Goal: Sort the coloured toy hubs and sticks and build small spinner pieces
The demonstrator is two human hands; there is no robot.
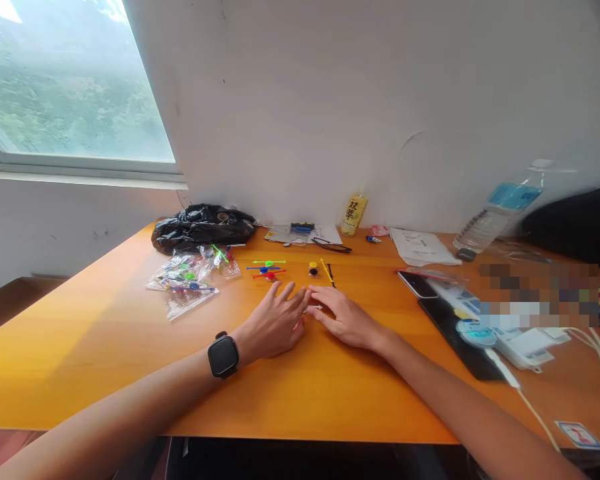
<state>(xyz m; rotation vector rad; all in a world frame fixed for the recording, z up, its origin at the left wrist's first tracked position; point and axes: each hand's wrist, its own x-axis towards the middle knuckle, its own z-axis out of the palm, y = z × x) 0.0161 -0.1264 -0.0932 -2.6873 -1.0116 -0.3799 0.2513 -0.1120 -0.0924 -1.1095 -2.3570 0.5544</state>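
Note:
My left hand (277, 321), with a dark smartwatch on its wrist, and my right hand (351, 319) meet low over the middle of the table. Between their fingertips is a small white plastic arrow piece (316, 307), mostly hidden by the fingers. Both hands are closed around it, the right thumb lying beside its shaft. Just beyond are green (269, 263), blue (263, 269) and red (271, 275) arrow spinners. Behind my right fingers lie a yellow round base (313, 265), a black round base (313, 273), a yellow arrow (325, 268) and a black arrow (331, 273).
Clear bags of colourful spinners (187, 277) lie left, before a black plastic bag (203, 227). A yellow drink carton (354, 215) stands by the wall. Rightward are papers (423, 247), a phone (417, 285), a power strip (523, 343) with cables and a tilted water bottle (495, 213).

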